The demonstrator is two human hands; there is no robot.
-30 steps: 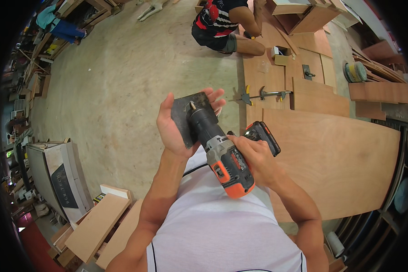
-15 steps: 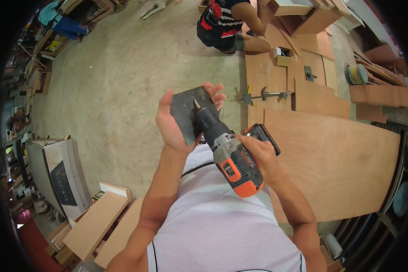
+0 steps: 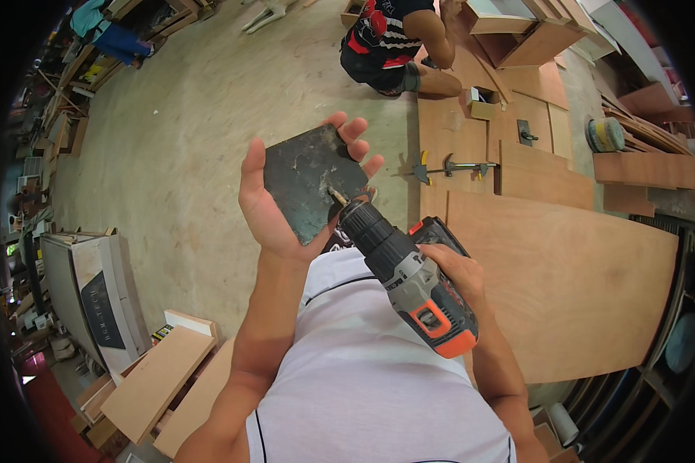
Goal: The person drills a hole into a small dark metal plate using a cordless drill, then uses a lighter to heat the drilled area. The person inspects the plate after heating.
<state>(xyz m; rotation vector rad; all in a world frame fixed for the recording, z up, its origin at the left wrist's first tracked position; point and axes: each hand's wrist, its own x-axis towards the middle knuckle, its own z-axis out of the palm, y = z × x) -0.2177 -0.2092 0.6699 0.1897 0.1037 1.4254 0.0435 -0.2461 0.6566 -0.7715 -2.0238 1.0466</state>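
In the head view, find the dark plate (image 3: 297, 174) out in front of the white shirt (image 3: 378, 347), lying askew in the left hand (image 3: 267, 220). See that hand partly curled, cradling the plate: palm beneath, thumb (image 3: 253, 160) raised beside one edge, fingers (image 3: 354, 130) bent loosely past the opposite edge. Find the right hand (image 3: 462, 270) wrapped around the grip of the power drill (image 3: 409, 274), largely hidden behind its body; impossible to tell the finger's place on the trigger, or spinning from rest. Follow the chuck (image 3: 365, 225) forward to the bit (image 3: 340, 198), aimed slantwise near the middle of the plate; hard to tell contact from a slight gap at the tip. Best, by judgement, to leave the trigger alone with a palm directly behind the plate, a slip being the likeliest harm. Better, probably, to tuck the fingers below the edge, away from the bit, and to brace the plate on the heel of the hand. For any real pressure, choose a firm rest such as the plywood sheet (image 3: 564, 285) to the right, with the bar clamp (image 3: 459, 167) beyond it for holding.
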